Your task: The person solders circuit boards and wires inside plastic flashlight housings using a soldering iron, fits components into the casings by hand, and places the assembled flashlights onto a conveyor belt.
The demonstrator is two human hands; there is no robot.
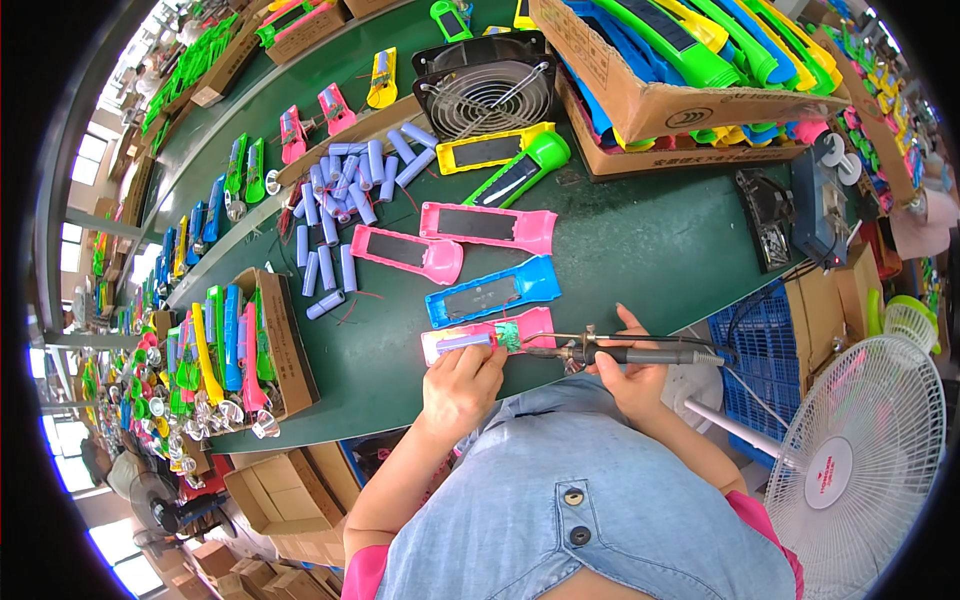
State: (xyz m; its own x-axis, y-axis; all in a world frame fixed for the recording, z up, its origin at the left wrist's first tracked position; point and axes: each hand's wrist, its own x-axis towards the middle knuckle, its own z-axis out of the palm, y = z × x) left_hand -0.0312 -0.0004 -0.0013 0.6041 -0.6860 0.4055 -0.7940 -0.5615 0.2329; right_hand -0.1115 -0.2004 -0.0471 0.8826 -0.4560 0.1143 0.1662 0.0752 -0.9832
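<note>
At the near edge of the table lies a pink flashlight housing [540,322] with a green circuit board [508,335] inside it. A purple battery cell [465,342] sits in the same housing, and the fingers of my left hand [463,388] are closed on it. My right hand [635,378] grips a soldering iron [645,355] by its black handle. The iron's tip reaches left to the circuit board; the exact contact is too small to tell. Just beyond lies a blue housing [492,292], with two pink housings [488,226] [407,253] farther away.
Loose purple battery cells [345,185] with thin wires are heaped left of centre. A black fan [485,85] stands at the back beside a cardboard box [690,110] of colored housings. Left is another filled box [285,345]. A soldering station [822,205] and white fan [860,430] are right.
</note>
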